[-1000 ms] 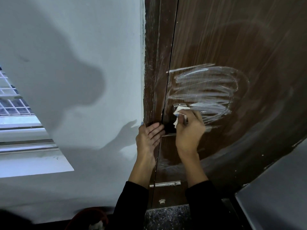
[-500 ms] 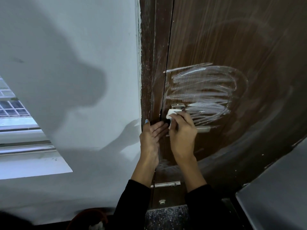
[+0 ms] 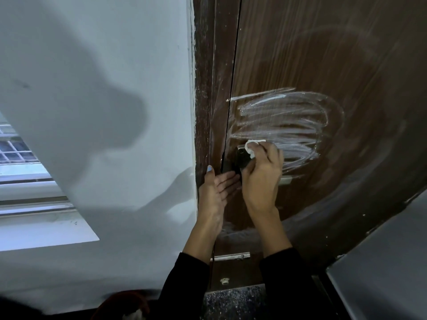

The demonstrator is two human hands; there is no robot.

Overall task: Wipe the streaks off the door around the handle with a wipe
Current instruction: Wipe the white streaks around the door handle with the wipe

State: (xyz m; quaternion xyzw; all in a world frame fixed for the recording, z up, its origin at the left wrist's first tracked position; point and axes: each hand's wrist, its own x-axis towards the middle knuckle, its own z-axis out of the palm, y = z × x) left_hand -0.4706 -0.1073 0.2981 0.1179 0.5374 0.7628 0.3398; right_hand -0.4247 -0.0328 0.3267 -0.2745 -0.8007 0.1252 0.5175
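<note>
— Now, from the head view, where do your hands sit?

— Your right hand (image 3: pixel 261 179) is curled closed around a crumpled white wipe (image 3: pixel 253 147), pressed to the brown door (image 3: pixel 323 54) just right of centre in the frame. Your left hand (image 3: pixel 216 192) lies flat and open, holding nothing, its fingers resting at the door's edge by the dark lock body, its thumb against the frame (image 3: pixel 203 88).

— And the streaks?

— The white streaks (image 3: pixel 282 121) spread as a band of long sideways strokes, running up and to the right of your right hand. Their long axis lies left to right across the door. The wipe touches their lower left end, so your right hand is the nearer one; the left is beside the patch, not on it.

— What stands in the way?

— The handle (image 3: pixel 242 155) sits directly under the wipe, and its lever end (image 3: pixel 285 180) pokes out to the right of your wrist. You'll likely need to sweep rightward and upward along the strokes, working over the handle. The grey wall (image 3: pixel 92 112) fills the left of the frame, with a window (image 3: pixel 18 153) at the left edge, well apart from the job.
</note>
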